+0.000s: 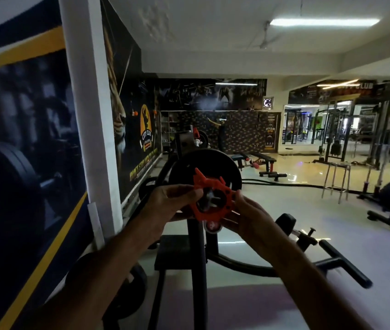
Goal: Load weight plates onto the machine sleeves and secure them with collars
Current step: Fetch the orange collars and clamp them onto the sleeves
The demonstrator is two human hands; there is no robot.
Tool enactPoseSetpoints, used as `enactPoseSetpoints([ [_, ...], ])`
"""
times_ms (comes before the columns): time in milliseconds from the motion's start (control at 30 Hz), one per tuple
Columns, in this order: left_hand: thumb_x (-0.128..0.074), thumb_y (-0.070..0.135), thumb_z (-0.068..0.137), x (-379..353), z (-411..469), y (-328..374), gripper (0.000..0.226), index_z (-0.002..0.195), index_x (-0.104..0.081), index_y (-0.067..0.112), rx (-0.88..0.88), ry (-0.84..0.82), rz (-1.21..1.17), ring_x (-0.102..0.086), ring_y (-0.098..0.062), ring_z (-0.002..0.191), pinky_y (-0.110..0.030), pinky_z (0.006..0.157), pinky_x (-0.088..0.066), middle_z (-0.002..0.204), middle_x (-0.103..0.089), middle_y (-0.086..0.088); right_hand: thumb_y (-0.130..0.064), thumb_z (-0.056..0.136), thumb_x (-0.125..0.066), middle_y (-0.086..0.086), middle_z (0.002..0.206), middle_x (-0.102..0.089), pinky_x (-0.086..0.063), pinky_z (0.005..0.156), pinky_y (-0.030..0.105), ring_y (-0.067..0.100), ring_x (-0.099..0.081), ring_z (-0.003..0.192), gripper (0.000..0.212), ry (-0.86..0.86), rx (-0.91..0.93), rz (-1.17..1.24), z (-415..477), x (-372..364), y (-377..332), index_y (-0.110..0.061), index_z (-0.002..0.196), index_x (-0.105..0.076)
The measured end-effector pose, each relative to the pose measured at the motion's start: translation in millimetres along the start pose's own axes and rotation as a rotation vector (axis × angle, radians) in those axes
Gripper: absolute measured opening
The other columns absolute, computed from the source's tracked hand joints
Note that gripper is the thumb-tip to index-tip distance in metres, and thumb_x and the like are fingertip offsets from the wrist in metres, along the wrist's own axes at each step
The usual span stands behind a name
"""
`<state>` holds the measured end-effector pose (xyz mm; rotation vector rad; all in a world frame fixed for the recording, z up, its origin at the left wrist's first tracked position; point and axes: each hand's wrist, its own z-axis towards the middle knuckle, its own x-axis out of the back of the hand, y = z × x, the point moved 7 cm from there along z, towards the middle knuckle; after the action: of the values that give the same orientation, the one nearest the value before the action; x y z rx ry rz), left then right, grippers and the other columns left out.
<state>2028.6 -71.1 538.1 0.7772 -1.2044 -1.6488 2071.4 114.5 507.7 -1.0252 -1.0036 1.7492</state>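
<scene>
An orange collar point(215, 194) sits around the end of the machine sleeve point(209, 198), right in front of a black weight plate point(222, 165) loaded on that sleeve. My left hand point(167, 203) grips the collar's left side with its fingertips. My right hand point(253, 215) holds the collar's right and lower edge. The sleeve's metal tip shows through the collar's hole. Further back on the machine another plate point(204, 139) carries a second orange collar point(196, 133).
The machine's black upright post point(197, 253) and a handle bar point(346, 263) stand below my hands. More plates point(132, 289) lean low at the left by the wall. A bench point(258, 160), a metal stool point(336, 182) and cable racks point(355, 132) stand across the shiny floor.
</scene>
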Motion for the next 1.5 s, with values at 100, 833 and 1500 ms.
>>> enactPoseSetpoints([
  [100, -0.083, 0.031, 0.07, -5.2, -22.8, -0.7, 0.049, 0.113, -0.076, 0.009, -0.017, 0.012, 0.035, -0.078, -0.022, 0.095, -0.036, 0.082, -0.064, 0.099, -0.081, -0.006, -0.015, 0.107, -0.045, 0.018, 0.135, -0.068, -0.051, 0.111, 0.042, 0.032, -0.064, 0.129, 0.037, 0.036, 0.095, -0.236, -24.4, 0.1, -4.5, -0.009, 0.14, -0.059],
  [833, -0.081, 0.021, 0.073, -14.2, 3.3, -71.7, 0.042, 0.114, -0.074, 0.015, -0.011, 0.143, 0.082, -0.076, -0.016, 0.104, -0.026, 0.08, -0.062, 0.111, -0.079, -0.004, -0.003, 0.096, -0.066, 0.017, 0.121, -0.072, -0.06, 0.086, 0.03, 0.022, -0.072, 0.111, 0.036, 0.11, 0.098, -0.295, 2.7, 64.8, 61.8, -0.003, 0.132, -0.062],
  [1500, -0.077, 0.042, 0.079, 13.4, 169.0, -169.0, 0.065, 0.131, -0.065, 0.003, 0.391, 0.177, -0.409, -0.075, -0.03, 0.107, -0.038, 0.075, -0.064, 0.119, -0.076, -0.016, -0.012, 0.083, -0.084, 0.023, 0.095, -0.077, -0.065, 0.073, 0.053, 0.038, -0.078, 0.082, 0.022, 0.41, -0.092, -0.395, 173.2, 148.3, 92.2, -0.002, 0.101, -0.075],
])
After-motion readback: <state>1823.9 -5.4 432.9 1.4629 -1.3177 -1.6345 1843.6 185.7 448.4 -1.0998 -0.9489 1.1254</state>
